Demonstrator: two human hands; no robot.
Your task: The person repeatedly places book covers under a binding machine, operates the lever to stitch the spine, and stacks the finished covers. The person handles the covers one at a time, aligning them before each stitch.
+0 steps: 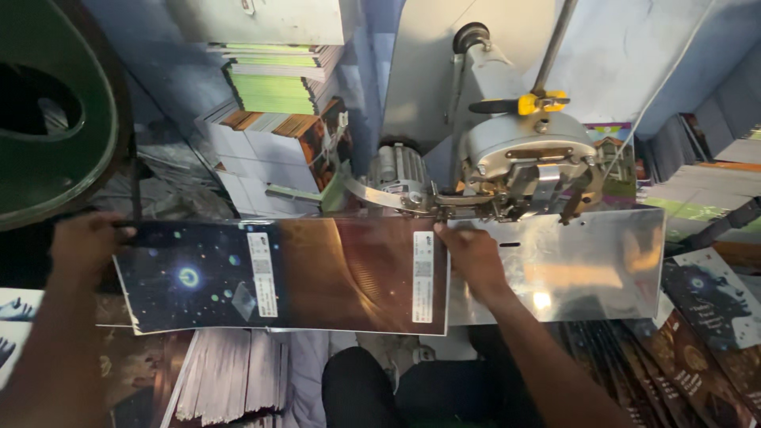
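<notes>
A long glossy printed cover sheet [317,273], dark blue with stars at the left and brown at the right, lies across a shiny metal machine table [587,261]. My left hand [83,242] grips the sheet's left end. My right hand [472,254] presses on the sheet's right edge, fingertips just below the grey stitching head [523,158] of the machine. A curved metal guide [372,194] sits right behind the sheet.
Stacks of booklets [277,87] stand behind the machine at the left. More printed covers [697,341] are piled at the right, and a bundle of pale pages [230,380] lies below the sheet. A large green wheel [55,119] fills the upper left.
</notes>
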